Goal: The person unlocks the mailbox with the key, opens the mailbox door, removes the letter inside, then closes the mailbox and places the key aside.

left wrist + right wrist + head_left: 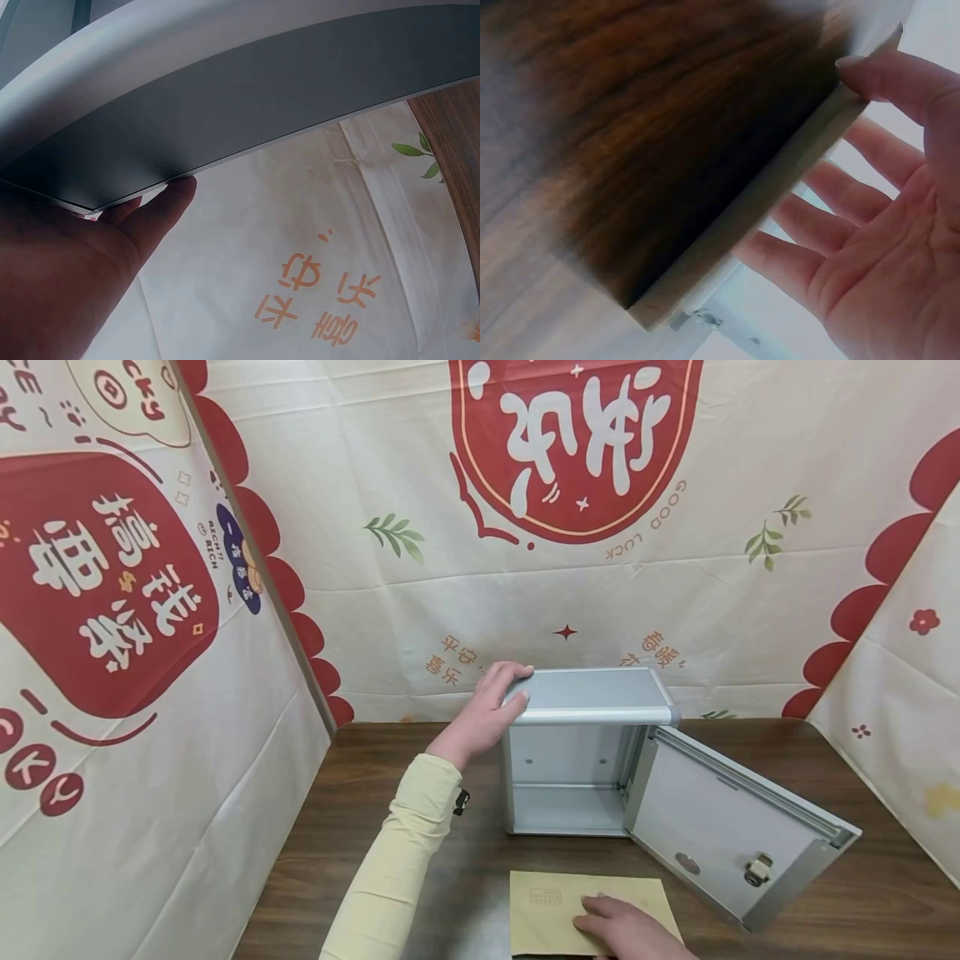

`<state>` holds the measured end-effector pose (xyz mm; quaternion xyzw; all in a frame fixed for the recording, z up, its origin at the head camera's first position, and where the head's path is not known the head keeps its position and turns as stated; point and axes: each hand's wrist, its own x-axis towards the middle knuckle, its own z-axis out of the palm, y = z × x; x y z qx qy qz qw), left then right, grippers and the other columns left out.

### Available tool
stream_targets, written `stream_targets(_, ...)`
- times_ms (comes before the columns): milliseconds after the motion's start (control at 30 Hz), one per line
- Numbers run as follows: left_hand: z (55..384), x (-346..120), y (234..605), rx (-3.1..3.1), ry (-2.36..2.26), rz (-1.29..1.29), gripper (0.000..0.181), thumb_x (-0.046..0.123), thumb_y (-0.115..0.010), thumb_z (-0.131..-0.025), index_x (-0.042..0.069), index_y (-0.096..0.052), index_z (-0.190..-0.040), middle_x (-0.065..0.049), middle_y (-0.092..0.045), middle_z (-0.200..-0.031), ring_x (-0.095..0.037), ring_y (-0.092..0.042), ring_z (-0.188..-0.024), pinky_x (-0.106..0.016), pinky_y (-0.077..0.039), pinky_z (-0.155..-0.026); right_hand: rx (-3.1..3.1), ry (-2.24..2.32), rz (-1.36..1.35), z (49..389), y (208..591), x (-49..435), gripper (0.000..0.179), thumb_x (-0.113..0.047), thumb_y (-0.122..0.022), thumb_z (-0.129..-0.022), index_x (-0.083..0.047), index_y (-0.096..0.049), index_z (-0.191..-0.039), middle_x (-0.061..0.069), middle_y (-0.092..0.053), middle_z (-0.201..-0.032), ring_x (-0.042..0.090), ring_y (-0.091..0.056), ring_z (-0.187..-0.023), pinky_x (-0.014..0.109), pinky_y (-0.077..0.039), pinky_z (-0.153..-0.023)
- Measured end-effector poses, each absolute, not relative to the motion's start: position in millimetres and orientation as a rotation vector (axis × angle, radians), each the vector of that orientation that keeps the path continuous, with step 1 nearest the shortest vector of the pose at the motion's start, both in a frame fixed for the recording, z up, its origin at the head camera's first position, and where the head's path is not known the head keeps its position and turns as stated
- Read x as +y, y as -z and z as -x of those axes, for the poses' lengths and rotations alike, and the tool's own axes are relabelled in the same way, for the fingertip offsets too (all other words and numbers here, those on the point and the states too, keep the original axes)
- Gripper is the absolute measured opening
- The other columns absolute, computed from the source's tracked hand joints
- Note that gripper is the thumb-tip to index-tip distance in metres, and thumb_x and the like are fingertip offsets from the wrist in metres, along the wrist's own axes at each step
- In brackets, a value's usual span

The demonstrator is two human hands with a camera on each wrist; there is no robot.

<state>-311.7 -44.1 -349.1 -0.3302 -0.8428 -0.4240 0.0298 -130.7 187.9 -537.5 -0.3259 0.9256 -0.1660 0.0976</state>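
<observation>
Cloth [570, 602], printed in red and white, hangs beyond the fingers of both hands and down either side. The table [360, 827], dark wood grain, lies below the fingers.

The box [588, 689], grey with silver edges, stands upright on the table, directly under the left fingers and ahead of the right ones. Its front faces the wearer and is uncovered; two small round marks show on the inner back wall. The door [723, 822] is swung wide, reaching from the box's right edge out to the right of the right fingers; it flanks that side without crossing the front of the box.

The envelope [555, 910], tan, is in the right fingers, just in front of the box and apart from it.

The left hand [480, 718] grips the box's top left end, thumb and fingers spread across the corner. The right hand [633, 931] pinches the envelope near its edge: thumb on one face, the other fingers extended along the opposite face.

Lesser items: a lock [757, 869] on the door, right of and beyond the right fingers; a round disc [687, 862] on the same panel, closer to them; a red print [545, 897] on the envelope, left of the right fingertips.
</observation>
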Motion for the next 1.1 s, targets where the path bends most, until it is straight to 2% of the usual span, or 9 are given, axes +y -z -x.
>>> stream_targets(100, 311.6, -44.1, 348.9, -2.594, 1.305, 1.022, 0.042, 0.027, -0.043, -0.098, 0.013, -0.045, -0.138, 0.0, -0.035, -0.141, -0.014, -0.031, -0.128, -0.037, -0.029, -0.105, 2.757, 0.514, 0.969, 129.0, 541.2, 189.1, 0.064, -0.062, -0.057, -0.084, -0.007, -0.068, -0.115, 0.02, -0.059, -0.121, 0.04, -0.055, -0.112, 0.048, -0.045, -0.09)
stream_targets(200, 311.2, -44.3, 348.4, -2.591, 1.307, 1.021, 0.042, 0.027, -0.043, -0.098, 0.013, -0.045, -0.138, 0.0, -0.035, -0.141, -0.014, -0.031, -0.127, -0.037, -0.029, -0.105, 2.779, 0.521, 0.969, 127.7, 544.4, 189.4, 0.064, -0.064, -0.057, -0.084, -0.008, -0.069, -0.113, 0.021, -0.058, -0.122, 0.041, -0.054, -0.112, 0.048, -0.045, -0.09)
stream_targets(333, 311.0, -44.1, 347.6, -2.593, 1.312, 1.018, 0.042, 0.027, -0.043, -0.098, 0.014, -0.045, -0.138, 0.001, -0.035, -0.141, -0.013, -0.031, -0.127, -0.036, -0.029, -0.105, 2.787, 0.524, 0.94, 126.5, 546.7, 188.5, 0.042, -0.044, -0.064, -0.087, -0.01, -0.07, -0.11, 0.019, -0.059, -0.122, 0.039, -0.055, -0.112, 0.048, -0.044, -0.09)
stream_targets(433, 311.4, -44.1, 347.9, -2.595, 1.31, 1.022, 0.042, 0.027, -0.043, -0.098, 0.014, -0.045, -0.138, 0.001, -0.034, -0.141, -0.012, -0.031, -0.127, -0.036, -0.029, -0.105, 2.788, 0.519, 0.917, 126.8, 547.3, 187.3, 0.028, -0.026, -0.068, -0.086, -0.01, -0.071, -0.109, 0.017, -0.061, -0.121, 0.037, -0.056, -0.112, 0.047, -0.044, -0.091)
stream_targets(567, 311.3, -44.6, 348.7, -2.605, 1.303, 1.018, 0.042, 0.027, -0.042, -0.099, 0.014, -0.045, -0.138, 0.002, -0.034, -0.141, -0.012, -0.031, -0.127, -0.036, -0.029, -0.105, 2.809, 0.483, 0.931, 129.0, 546.3, 185.6, 0.027, -0.017, -0.07, -0.081, -0.008, -0.071, -0.106, 0.018, -0.062, -0.118, 0.037, -0.057, -0.11, 0.047, -0.045, -0.091)
stream_targets(767, 311.4, -44.9, 349.4, -2.598, 1.305, 1.023, 0.041, 0.026, -0.043, -0.099, 0.014, -0.045, -0.138, 0.001, -0.035, -0.14, -0.012, -0.031, -0.127, -0.036, -0.029, -0.105, 2.835, 0.469, 0.989, 134.8, 545.4, 185.2, 0.027, -0.013, -0.071, -0.077, -0.007, -0.071, -0.104, 0.017, -0.063, -0.116, 0.036, -0.059, -0.107, 0.046, -0.046, -0.09)
stream_targets(1100, 310.9, -44.3, 350.1, -2.597, 1.314, 1.019, 0.042, 0.027, -0.043, -0.099, 0.014, -0.045, -0.138, 0.001, -0.035, -0.141, -0.012, -0.031, -0.127, -0.036, -0.029, -0.105, 2.807, 0.503, 0.913, 144.0, 542.6, 185.0, 0.027, -0.016, -0.074, -0.078, -0.008, -0.071, -0.103, 0.016, -0.063, -0.116, 0.036, -0.058, -0.108, 0.048, -0.046, -0.089)
